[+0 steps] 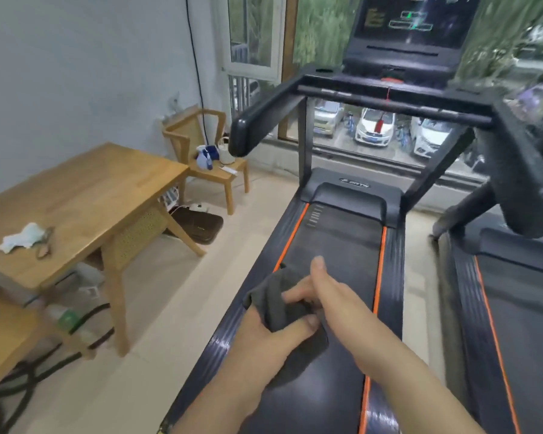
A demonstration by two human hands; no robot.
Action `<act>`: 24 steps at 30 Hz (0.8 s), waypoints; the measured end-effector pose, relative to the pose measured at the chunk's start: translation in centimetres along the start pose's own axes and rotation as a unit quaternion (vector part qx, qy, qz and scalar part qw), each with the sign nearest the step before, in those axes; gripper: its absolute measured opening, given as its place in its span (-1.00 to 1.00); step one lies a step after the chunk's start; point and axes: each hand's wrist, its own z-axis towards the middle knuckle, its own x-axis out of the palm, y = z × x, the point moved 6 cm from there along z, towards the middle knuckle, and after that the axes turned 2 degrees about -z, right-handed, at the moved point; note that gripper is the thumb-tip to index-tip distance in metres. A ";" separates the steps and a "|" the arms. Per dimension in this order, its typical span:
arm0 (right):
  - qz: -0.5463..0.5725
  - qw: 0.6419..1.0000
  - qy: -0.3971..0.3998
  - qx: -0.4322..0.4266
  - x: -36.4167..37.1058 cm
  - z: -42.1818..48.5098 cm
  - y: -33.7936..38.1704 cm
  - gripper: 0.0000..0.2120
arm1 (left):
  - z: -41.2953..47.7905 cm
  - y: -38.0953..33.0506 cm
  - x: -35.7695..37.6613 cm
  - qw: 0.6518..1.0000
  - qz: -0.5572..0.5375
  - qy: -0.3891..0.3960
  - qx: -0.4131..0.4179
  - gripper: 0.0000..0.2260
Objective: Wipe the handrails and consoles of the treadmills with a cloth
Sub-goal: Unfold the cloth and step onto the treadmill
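Note:
A dark grey cloth is bunched between both hands above the treadmill belt. My left hand grips it from below, thumb over the fabric. My right hand has its fingers curled into the cloth, thumb pointing up. Ahead stands the black treadmill with its left handrail, its right handrail, a crossbar and the console screen. Both hands are well below and short of the rails.
A second treadmill stands close on the right. A wooden table with a white rag is at the left. A wooden chair holds a spray bottle. Windows lie beyond; beige floor lies between table and treadmill.

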 end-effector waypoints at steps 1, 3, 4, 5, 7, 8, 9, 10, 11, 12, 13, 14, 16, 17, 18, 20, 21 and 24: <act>-0.002 1.000 0.007 0.003 -0.7 1.5 0.7 -0.27 | 1.6 -0.9 -0.5 1.000 0.003 -0.017 0.003 -0.74; 0.002 1.000 -0.028 0.008 -2.7 4.1 2.0 -0.39 | 4.9 -2.8 -0.4 1.000 -0.013 -0.020 -0.004 -0.84; 0.004 0.998 -0.056 0.003 -3.9 5.4 2.5 -0.48 | 6.3 -3.8 -0.2 0.999 -0.032 -0.019 -0.016 -0.87; 0.001 0.997 -0.081 -0.006 -4.9 6.6 2.9 -0.58 | 7.6 -4.4 0.0 0.998 -0.053 -0.010 -0.034 -0.85; -0.011 0.993 -0.121 -0.014 -6.5 9.0 3.3 -0.74 | 9.8 -5.3 0.4 0.992 -0.100 0.015 -0.071 -0.78; -0.017 0.990 -0.136 -0.015 -7.1 10.4 3.1 -0.79 | 11.1 -5.6 0.7 0.988 -0.122 0.023 -0.092 -0.74; -0.025 0.988 -0.150 -0.015 -7.8 11.8 2.7 -0.83 | 12.6 -5.7 0.9 0.984 -0.137 0.020 -0.108 -0.71; -0.031 0.986 -0.164 -0.017 -8.4 13.4 2.4 -0.85 | 14.2 -5.6 1.0 0.981 -0.148 0.017 -0.128 -0.67; -0.036 0.984 -0.173 -0.018 -9.0 15.2 2.0 -0.85 | 16.2 -5.6 1.2 0.977 -0.155 0.014 -0.145 -0.64; -0.035 0.983 -0.177 -0.022 -9.9 17.2 1.7 -0.82 | 18.2 -6.0 1.4 0.974 -0.160 0.013 -0.160 -0.61; -0.032 0.983 -0.179 -0.026 -11.0 19.4 1.6 -0.76 | 20.5 -6.4 1.7 0.971 -0.166 0.017 -0.171 -0.58; -0.029 0.983 -0.179 -0.031 -12.4 21.7 1.8 -0.68 | 23.0 -7.3 2.2 0.970 -0.167 0.019 -0.174 -0.56; -0.017 0.984 -0.175 -0.040 -16.4 26.4 3.4 -0.59 | 28.2 -10.8 3.2 0.974 -0.157 0.018 -0.159 -0.53; -0.010 0.984 -0.172 -0.044 -18.8 28.7 4.8 -0.60 | 30.7 -13.2 4.0 0.976 -0.156 0.013 -0.153 -0.53; 0.001 0.985 -0.169 -0.043 -21.2 30.8 6.3 -0.61 | 33.1 -15.7 5.0 0.976 -0.159 0.013 -0.147 -0.55; 0.016 0.984 -0.173 -0.036 -25.8 34.2 9.7 -0.61 | 36.9 -20.8 7.3 0.981 -0.143 0.026 -0.128 -0.59; 0.015 0.984 -0.173 -0.035 -27.7 35.6 11.8 -0.60 | 38.4 -23.3 8.2 0.983 -0.134 0.033 -0.119 -0.60; 0.038 0.981 -0.191 -0.025 -33.3 39.1 18.0 -0.55 | 42.6 -29.9 10.9 0.980 -0.155 0.039 -0.116 -0.60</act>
